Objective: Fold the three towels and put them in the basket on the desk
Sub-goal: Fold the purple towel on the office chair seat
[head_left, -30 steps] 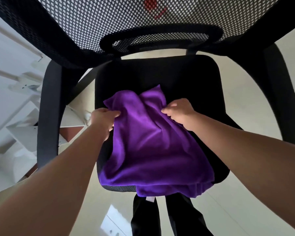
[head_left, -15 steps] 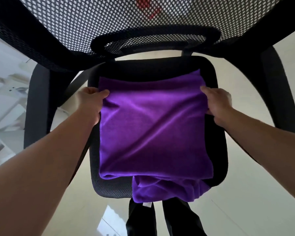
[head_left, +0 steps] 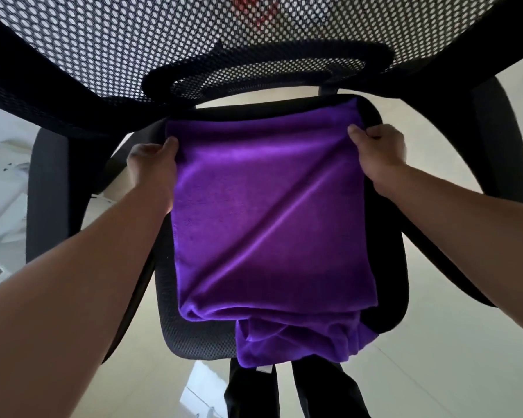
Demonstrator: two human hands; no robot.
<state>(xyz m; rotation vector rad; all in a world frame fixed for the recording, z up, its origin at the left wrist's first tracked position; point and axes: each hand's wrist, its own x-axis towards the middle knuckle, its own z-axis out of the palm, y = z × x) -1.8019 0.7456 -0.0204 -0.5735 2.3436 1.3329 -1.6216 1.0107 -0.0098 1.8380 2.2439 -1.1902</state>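
Change, towel: one second ago the towel (head_left: 269, 212) is bunched mid-seat; now it is spread flat over the seat, as half a second ago.
Change, crease: a sharp diagonal ridge is now seen from the far right corner to the near left; half a second ago only soft ripples are seen.
Change, hands: hands are drawn apart from the close position of a second ago; the right is set farther up the seat than half a second ago.
Left hand (head_left: 151, 164): clamped on the far left edge of the towel, thumb on top, fingers hidden under the cloth.
Right hand (head_left: 378, 152): far right corner is pinched between thumb and curled fingers.
Towel, place: laid on the chair seat (head_left: 194, 336), the near end bunched and hung over the front edge.
Towel, material: purple, soft short pile, roughly rectangular; a small white tag (head_left: 261, 369) is seen at the hanging hem.
Seat: black, rounded corners, fine mesh at the near left.
Backrest (head_left: 133, 40): black net with round holes, dark frame.
Floor (head_left: 435, 372): pale, glossy.
Left background: white shapes (head_left: 0, 182), blurred.
Count: two hands, two armrests ( (head_left: 47, 188), (head_left: 492, 140)), one chair; whether the purple cloth is one towel or more cannot be told.
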